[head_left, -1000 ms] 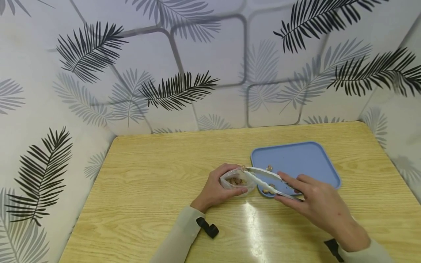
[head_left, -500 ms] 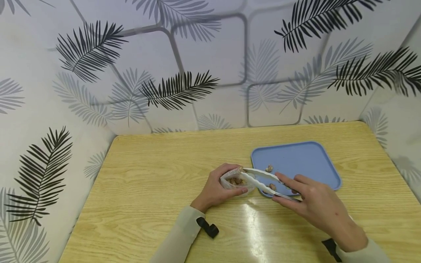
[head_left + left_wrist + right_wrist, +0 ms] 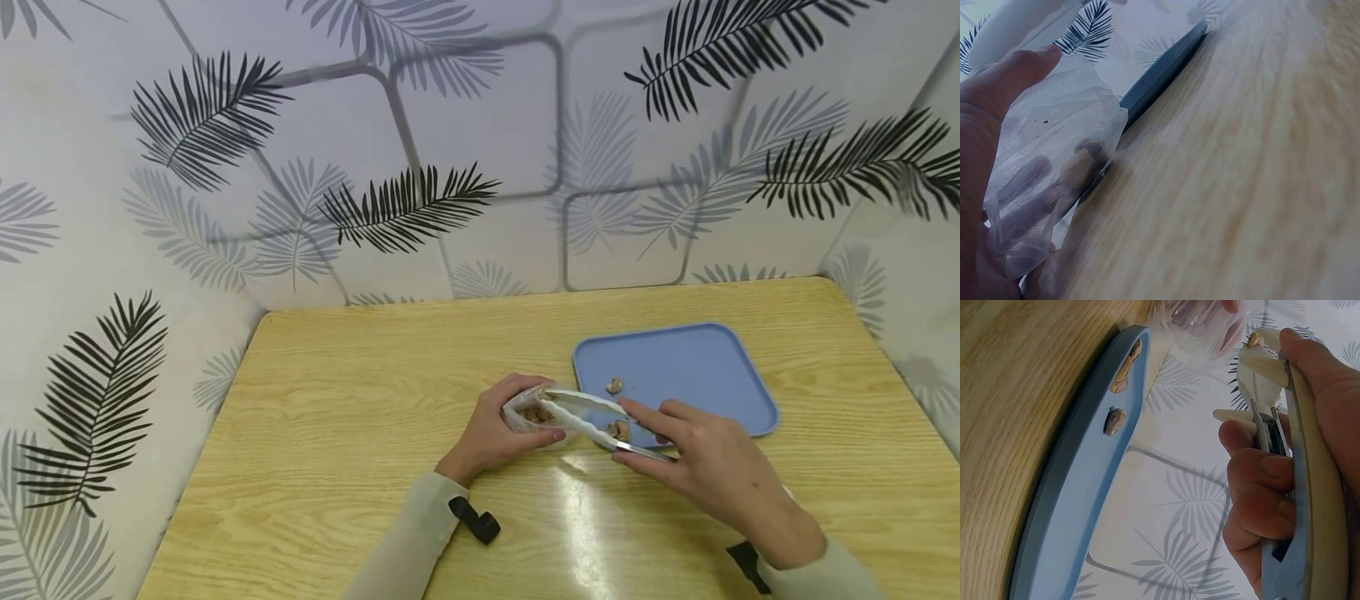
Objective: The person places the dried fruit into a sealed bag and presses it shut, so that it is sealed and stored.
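Beside the tray's (image 3: 667, 367) near-left corner, I see the left hand (image 3: 491, 429) gripping a thin, crinkled plastic bag (image 3: 1060, 106), its contents too blurred through the film to separate from fingers in the left wrist view. The right hand (image 3: 712, 454) grips scallop-edged white tongs (image 3: 588, 427) at the bag's mouth; the right wrist view better shows the brown piece (image 3: 1254, 340) at their tips, and knobbly pieces (image 3: 619, 430) lie on the smooth blue tray.
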Motion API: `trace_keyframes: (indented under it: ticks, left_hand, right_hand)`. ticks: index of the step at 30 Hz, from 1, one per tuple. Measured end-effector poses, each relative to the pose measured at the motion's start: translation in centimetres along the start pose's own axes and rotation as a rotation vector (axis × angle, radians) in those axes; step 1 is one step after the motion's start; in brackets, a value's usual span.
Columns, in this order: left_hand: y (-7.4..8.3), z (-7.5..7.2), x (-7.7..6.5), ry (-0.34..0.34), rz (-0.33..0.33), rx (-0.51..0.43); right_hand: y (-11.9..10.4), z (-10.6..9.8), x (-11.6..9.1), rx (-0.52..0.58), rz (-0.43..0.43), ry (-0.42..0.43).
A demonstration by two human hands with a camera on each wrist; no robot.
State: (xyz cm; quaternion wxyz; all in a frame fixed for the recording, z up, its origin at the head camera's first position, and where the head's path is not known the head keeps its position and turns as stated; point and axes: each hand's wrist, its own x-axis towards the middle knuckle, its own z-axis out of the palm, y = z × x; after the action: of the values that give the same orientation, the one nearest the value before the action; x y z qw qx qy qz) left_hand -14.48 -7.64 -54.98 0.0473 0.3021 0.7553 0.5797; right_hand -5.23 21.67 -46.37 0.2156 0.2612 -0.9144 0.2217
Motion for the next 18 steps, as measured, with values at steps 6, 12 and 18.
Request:
trace_keyframes:
  ticks: [6,12,18]
  left_hand:
    - [-0.05,-0.05,0.09,0.005,0.002,0.041]
    - [-0.09,-0.07,0.06,0.003,-0.006,0.044]
    - [-0.12,-0.1,-0.02,-0.001,-0.019,0.034]
  right_hand:
    - [-0.1,0.08,0.03,0.027,0.027,-0.017]
    - [-0.17,0.08,0.06,0.048,0.044,-0.014]
    - [-0.2,0.02,-0.07,0.041,0.062,-0.025]
